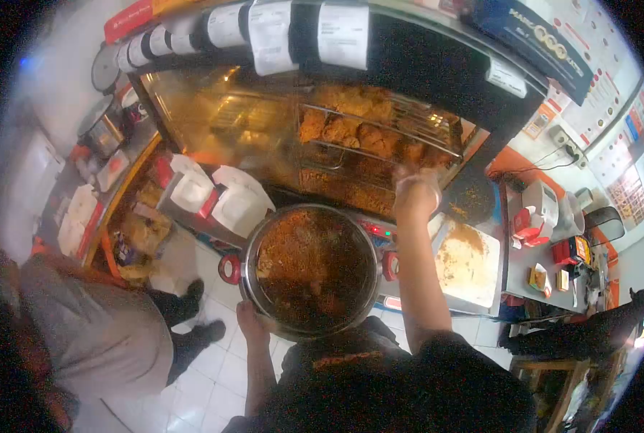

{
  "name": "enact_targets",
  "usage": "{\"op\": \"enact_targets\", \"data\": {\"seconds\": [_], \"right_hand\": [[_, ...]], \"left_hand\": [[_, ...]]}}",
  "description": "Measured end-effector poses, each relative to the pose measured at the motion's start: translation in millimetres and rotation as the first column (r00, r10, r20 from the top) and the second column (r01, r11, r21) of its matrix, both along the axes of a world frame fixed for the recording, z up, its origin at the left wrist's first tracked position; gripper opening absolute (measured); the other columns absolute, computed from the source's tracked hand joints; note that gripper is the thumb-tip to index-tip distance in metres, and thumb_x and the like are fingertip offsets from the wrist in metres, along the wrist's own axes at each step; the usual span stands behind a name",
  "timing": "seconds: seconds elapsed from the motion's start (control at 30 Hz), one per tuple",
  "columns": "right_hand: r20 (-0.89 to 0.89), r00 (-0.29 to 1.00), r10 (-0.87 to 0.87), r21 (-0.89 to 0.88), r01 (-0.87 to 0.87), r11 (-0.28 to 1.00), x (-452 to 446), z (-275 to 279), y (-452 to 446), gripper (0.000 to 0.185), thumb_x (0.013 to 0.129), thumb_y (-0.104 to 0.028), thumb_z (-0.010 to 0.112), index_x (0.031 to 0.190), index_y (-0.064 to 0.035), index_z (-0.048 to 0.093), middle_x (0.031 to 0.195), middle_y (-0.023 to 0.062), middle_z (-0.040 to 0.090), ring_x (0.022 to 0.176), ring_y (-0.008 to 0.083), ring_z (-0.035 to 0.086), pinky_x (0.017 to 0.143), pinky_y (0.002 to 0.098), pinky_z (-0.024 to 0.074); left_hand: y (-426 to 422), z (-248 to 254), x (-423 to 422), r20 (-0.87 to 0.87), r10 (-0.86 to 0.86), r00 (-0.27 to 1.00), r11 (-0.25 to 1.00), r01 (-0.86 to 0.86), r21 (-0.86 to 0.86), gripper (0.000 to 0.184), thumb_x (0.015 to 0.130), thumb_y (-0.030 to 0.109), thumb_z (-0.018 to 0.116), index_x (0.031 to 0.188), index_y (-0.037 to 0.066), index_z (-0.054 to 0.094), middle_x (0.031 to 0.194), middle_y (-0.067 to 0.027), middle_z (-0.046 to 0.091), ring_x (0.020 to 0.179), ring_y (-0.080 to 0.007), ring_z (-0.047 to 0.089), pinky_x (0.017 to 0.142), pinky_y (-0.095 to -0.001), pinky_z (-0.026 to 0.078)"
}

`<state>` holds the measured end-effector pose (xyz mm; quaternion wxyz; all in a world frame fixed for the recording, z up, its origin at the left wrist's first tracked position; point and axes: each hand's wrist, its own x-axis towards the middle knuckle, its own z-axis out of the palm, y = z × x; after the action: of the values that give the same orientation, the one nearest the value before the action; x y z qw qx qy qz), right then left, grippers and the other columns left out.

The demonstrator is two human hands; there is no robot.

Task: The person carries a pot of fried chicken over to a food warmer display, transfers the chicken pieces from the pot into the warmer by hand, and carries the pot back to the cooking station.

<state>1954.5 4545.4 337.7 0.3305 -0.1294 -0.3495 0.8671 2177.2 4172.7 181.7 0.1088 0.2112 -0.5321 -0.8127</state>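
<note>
A large round metal pot (309,270) with red side handles holds reddish-brown food and stands in front of my body. My left hand (252,317) grips the pot's lower left rim. My right hand (417,193) reaches to the open right side of a lit warming cabinet (224,130), close to its racks. It looks covered by a clear glove, and its fingers are blurred, so what it may hold cannot be made out. Browned fried pieces (343,133) lie on the cabinet's wire racks.
Open white-and-red boxes (242,206) stand left of the pot. A crumb-covered white tray (470,263) lies to the right, beside a counter (542,260) with packages. Another person (98,325) stands at the left. Paper slips (343,36) hang above.
</note>
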Motion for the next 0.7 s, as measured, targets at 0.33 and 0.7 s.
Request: {"op": "enact_targets", "data": {"seconds": [0.33,0.7], "right_hand": [[0.522,0.752,0.402,0.787,-0.607,0.114,106,-11,-28,0.044,0.089,-0.030,0.057,0.127,-0.0085,0.052,0.121,0.0110,0.059,0.096,0.0236,0.062,0.086,0.0340,0.0486],[0.893,0.419,-0.167,0.285,-0.811,-0.511,163,-73,-146,0.047,0.090,-0.046,0.039,0.110,-0.0092,0.060,0.093,0.0226,0.064,0.090,0.0353,0.064,0.079,0.0446,0.0497]], "left_hand": [[-12,-22,0,0.098,-0.009,0.995,0.509,0.089,-0.856,0.019,0.092,0.022,0.051,0.096,0.004,0.051,0.083,-0.0046,0.056,0.076,-0.0144,0.054,0.068,-0.0295,0.046],[3,-5,-7,0.188,0.138,0.972,0.986,-0.153,0.067,0.017,0.092,0.021,0.051,0.091,0.004,0.052,0.076,-0.0014,0.050,0.064,-0.0097,0.048,0.055,-0.0253,0.042]]}}
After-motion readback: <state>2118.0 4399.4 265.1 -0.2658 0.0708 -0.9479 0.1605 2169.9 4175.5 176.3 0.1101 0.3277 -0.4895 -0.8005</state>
